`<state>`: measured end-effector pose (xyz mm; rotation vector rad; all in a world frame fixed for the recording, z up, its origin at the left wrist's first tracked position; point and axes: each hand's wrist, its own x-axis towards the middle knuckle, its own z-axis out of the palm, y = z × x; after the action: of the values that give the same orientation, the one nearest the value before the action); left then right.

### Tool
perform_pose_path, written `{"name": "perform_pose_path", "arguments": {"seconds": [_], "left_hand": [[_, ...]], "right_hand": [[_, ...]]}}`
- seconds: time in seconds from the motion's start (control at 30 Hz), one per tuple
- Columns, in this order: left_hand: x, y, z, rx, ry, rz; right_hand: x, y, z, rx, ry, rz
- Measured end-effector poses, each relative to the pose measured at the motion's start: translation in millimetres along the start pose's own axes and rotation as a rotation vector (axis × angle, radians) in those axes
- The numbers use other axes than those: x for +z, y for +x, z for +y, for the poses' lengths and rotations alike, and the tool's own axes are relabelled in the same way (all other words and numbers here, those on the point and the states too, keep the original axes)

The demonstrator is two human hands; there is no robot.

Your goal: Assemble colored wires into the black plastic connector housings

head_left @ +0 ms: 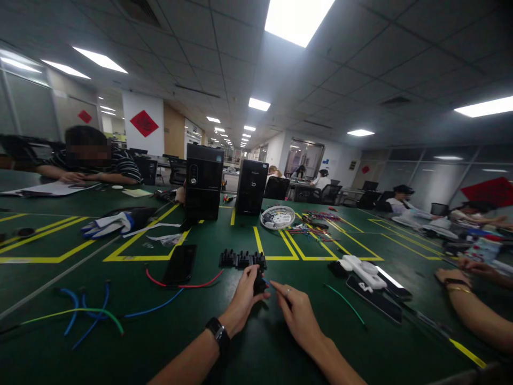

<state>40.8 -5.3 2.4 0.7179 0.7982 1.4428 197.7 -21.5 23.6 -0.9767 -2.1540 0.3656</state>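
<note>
Green desk lies beneath the left hand, whose fingers grip a black block, and the right hand, its fingers at a blue piece, grip indeterminable; an angled push could slip the block toward black connectors just beyond the fingers.

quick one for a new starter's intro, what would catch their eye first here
Probably the two tall black boxes standing on the green table. Front and centre, the left hand holds a small black block, with the right hand just to its right. Behind on the left, a red diamond stands out on a white pillar.
</note>
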Motion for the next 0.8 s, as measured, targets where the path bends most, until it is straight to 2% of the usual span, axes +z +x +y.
{"name": "perform_pose_path", "arguments": {"seconds": [0.13,0.37,0.57,0.8], "left_hand": [[2.6,-0.8,2.3,0.020,0.143,0.018],[2.1,1.6,6.8,0.180,0.509,-0.001],[-0.4,-0.4,10.6,0.215,0.546,-0.019],[3.8,-5.4,16.6,0.234,0.544,0.028]], "right_hand": [[0.2,-2.8,2.4,-0.024,-0.026,-0.050],[1.1,-8.2,0.1,-0.046,-0.148,-0.078],[-12.0,0.4,-9.8,-0.078,-0.217,-0.107],[-4.8,-4.1,-13.2,-0.127,-0.040,-0.066]]}}
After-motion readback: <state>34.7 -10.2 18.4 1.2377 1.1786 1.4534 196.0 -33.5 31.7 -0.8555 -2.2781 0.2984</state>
